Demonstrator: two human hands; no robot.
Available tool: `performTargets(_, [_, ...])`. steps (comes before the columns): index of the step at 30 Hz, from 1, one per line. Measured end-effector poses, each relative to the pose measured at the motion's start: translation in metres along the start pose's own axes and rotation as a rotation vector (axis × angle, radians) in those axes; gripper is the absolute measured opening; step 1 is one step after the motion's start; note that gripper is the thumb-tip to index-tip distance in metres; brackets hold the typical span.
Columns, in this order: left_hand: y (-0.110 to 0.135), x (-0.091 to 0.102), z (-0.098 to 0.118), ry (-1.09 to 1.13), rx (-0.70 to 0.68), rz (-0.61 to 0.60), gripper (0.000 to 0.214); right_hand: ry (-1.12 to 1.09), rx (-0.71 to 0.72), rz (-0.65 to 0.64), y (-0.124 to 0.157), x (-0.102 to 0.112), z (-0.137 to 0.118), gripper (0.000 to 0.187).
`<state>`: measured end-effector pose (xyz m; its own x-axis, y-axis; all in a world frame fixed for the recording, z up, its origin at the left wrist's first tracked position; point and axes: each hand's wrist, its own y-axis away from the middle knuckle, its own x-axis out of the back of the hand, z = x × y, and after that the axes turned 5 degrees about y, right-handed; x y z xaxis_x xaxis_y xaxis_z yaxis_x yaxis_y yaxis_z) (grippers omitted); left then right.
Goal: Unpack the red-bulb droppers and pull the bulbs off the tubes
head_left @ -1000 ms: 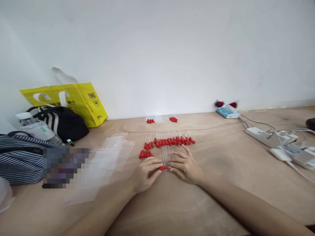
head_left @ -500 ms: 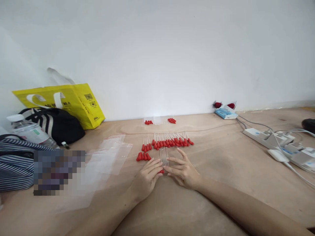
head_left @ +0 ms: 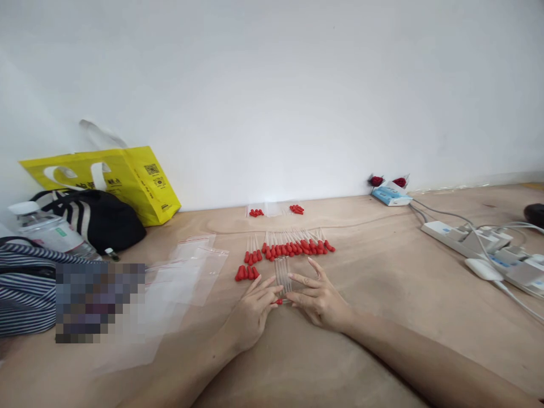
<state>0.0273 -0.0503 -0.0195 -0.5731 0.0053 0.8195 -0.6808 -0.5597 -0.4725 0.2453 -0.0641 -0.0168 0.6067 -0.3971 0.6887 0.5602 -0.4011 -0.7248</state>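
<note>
My left hand is closed with a red rubber bulb between thumb and fingers. Just to its right, my right hand has thumb and fingers pinched around a thin clear tube that runs from the bulb; its index finger is raised. Between the hands and beyond them lie several clear glass tubes side by side. Loose red bulbs sit left of the tubes. Farther back is a long row of droppers, red bulbs toward me and tubes pointing to the wall.
Clear zip bags lie spread on the left of the table. Behind them stand a yellow bag, a black bag and a bottle. On the right are a power strip with cables and a tissue pack.
The fingers of my left hand have shifted slightly, and the red bulb between the hands shows more. My right hand has barely moved. The view has shifted a little.
</note>
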Motion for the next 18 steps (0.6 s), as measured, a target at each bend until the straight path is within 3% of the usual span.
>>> performTargets(9, [-0.002, 0.014, -0.001, -0.027, 0.136, 0.268, 0.019, 0.082, -0.313, -0.049, 0.017, -0.005, 0.013, 0.031])
performTargets(14, [-0.004, 0.04, -0.019, -0.092, 0.428, 0.491, 0.029, -0.011, -0.469, -0.014, 0.011, -0.015, 0.021, 0.037])
performTargets(18, [0.002, 0.055, -0.04, 0.008, 0.685, 0.458, 0.038, -0.053, -0.53, 0.049, 0.005, -0.026, 0.026, 0.037])
